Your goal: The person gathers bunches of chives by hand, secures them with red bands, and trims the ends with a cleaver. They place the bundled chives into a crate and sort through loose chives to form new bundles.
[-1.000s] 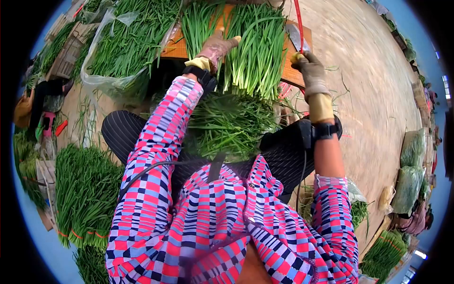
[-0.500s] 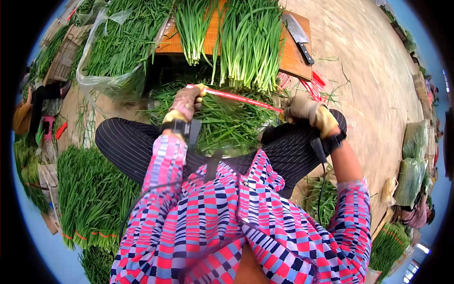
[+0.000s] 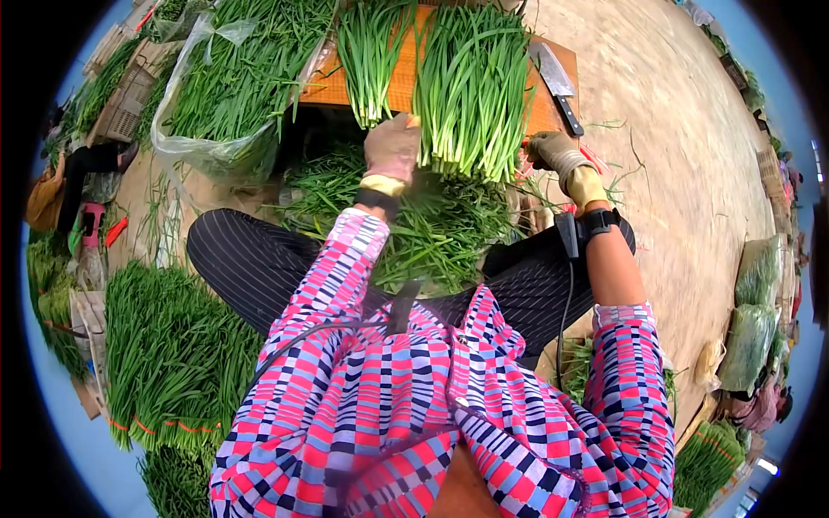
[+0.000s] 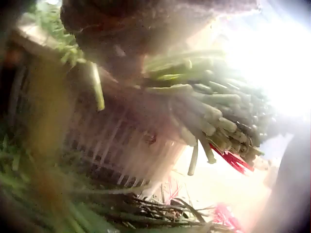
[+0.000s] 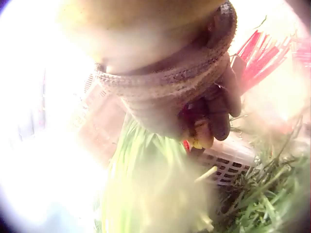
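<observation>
A large bunch of green stalks [image 3: 475, 95] lies on the wooden board, white ends toward the person. The gloved left hand [image 3: 393, 151] is at its left edge, fingers bent; the strip it held a moment earlier is hidden there. Beside the bunch's right edge, the gloved right hand [image 3: 557, 160] has curled fingers [image 5: 221, 111] around a red strip [image 5: 187, 145]. In the left wrist view, red strip [image 4: 233, 160] shows below the cut ends [image 4: 223, 126]. A smaller bunch [image 3: 370, 69] lies to the left.
A knife [image 3: 557, 86] lies on the board's [image 3: 553, 112] right side. Loose leaves [image 3: 440, 233] are heaped between the legs. A plastic bag of greens [image 3: 216, 147] stands at left, tied bundles [image 3: 173, 363] below it. Red strips [image 5: 262, 58] show beyond the right hand.
Half a second ago the red strip was stretched between both hands over the loose leaves. Both hands have since moved forward to either side of the large bunch.
</observation>
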Tool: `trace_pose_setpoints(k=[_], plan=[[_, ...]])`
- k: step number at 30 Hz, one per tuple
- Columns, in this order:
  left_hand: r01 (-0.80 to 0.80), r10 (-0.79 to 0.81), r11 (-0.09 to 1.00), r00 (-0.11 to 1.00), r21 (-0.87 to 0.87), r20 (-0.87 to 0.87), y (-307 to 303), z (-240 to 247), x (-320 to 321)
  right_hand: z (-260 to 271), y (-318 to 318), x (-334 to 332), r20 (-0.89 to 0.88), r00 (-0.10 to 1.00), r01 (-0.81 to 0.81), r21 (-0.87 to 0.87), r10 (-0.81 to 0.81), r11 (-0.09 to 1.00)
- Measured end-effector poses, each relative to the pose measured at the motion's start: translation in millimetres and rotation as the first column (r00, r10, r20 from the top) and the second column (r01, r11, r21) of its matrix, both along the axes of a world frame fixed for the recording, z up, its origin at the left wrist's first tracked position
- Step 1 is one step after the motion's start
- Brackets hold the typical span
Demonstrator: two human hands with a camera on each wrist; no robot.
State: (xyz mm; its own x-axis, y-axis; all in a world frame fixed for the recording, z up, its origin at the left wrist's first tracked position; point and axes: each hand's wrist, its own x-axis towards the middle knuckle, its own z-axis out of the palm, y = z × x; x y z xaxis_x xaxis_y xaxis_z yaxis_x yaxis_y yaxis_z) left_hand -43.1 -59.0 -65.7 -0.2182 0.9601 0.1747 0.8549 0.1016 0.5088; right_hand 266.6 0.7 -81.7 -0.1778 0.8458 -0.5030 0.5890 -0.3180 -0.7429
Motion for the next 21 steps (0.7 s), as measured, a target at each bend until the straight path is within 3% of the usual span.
trace_pose_setpoints(k=[1, 2, 3, 5, 6, 7, 9, 10, 12, 13, 14, 16, 17, 18, 19, 20, 21], plan=[[0.004, -0.018, 0.996, 0.987, -0.091, -0.160, 5, 10, 10, -2, 4, -2, -0.028, 0.999, 0.023, -0.007, -0.023, 1.000], [-0.039, 0.037, 0.999, 0.996, 0.022, 0.075, 8, 2, 16, -3, 8, -3, -0.059, 0.997, 0.049, -0.013, -0.050, 0.999], [-0.021, 0.020, 0.995, 1.000, 0.100, 0.014, 15, 0, 18, 1, 11, -6, 0.005, 1.000, -0.030, 0.054, 0.029, 0.998], [-0.085, 0.043, 0.992, 0.926, 0.096, 0.374, 45, -19, 18, -6, 26, -10, 0.275, 0.936, -0.275, 0.188, 0.219, 0.943], [-0.058, 0.037, 0.997, 0.927, 0.044, 0.373, 75, -53, 6, -5, 28, -14, 0.252, 0.954, -0.222, 0.231, 0.162, 0.947], [-0.157, 0.153, 0.987, 0.913, -0.020, 0.379, 69, -26, 13, 4, 25, -20, 0.222, 0.963, -0.196, 0.187, 0.153, 0.963], [-0.029, 0.179, 0.976, 0.679, -0.218, 0.712, 69, -9, 8, -2, 33, -26, 0.427, 0.888, -0.286, 0.223, 0.170, 0.932], [0.178, -0.184, 0.983, 0.935, 0.046, 0.303, 67, -11, 5, 14, 29, -32, 0.416, 0.896, -0.214, 0.094, 0.157, 0.972], [0.336, -0.336, 0.942, 0.941, 0.013, 0.031, 61, -5, 0, -11, 35, -28, 0.236, 0.964, -0.171, 0.212, 0.120, 0.962], [0.328, -0.331, 0.943, 0.942, -0.054, -0.055, 44, 29, 15, -8, 32, -28, 0.149, 0.986, -0.120, 0.282, 0.080, 0.952], [0.287, -0.232, 0.956, 0.869, -0.063, 0.436, 52, 11, 12, -18, 36, -26, -0.050, 0.997, -0.040, 0.237, 0.053, 0.971], [0.172, -0.029, 0.980, 0.622, -0.100, 0.782, 54, 11, 18, 2, 29, -29, 0.044, 0.991, -0.136, 0.281, 0.129, 0.950], [0.198, 0.074, 0.960, 0.504, -0.199, 0.860, 52, 15, 17, 16, 25, -28, 0.069, 0.987, -0.155, 0.210, 0.144, 0.965], [0.221, -0.012, 0.950, 0.731, -0.221, 0.682, 58, 13, 7, 33, 24, -24, 0.279, 0.938, -0.272, 0.223, 0.206, 0.936], [0.237, -0.107, 0.940, 0.889, -0.247, 0.445, 59, 23, 3, 44, 25, -19, 0.478, 0.842, -0.387, 0.211, 0.251, 0.898], [0.185, -0.067, 0.932, 0.932, -0.311, 0.356, 59, 33, 2, 45, 26, -14, 0.540, 0.817, -0.382, 0.245, 0.202, 0.891], [0.184, -0.158, 0.969, 0.975, -0.167, 0.158, 56, 42, 1, 44, 25, -8, 0.477, 0.860, -0.329, 0.246, 0.181, 0.912]])
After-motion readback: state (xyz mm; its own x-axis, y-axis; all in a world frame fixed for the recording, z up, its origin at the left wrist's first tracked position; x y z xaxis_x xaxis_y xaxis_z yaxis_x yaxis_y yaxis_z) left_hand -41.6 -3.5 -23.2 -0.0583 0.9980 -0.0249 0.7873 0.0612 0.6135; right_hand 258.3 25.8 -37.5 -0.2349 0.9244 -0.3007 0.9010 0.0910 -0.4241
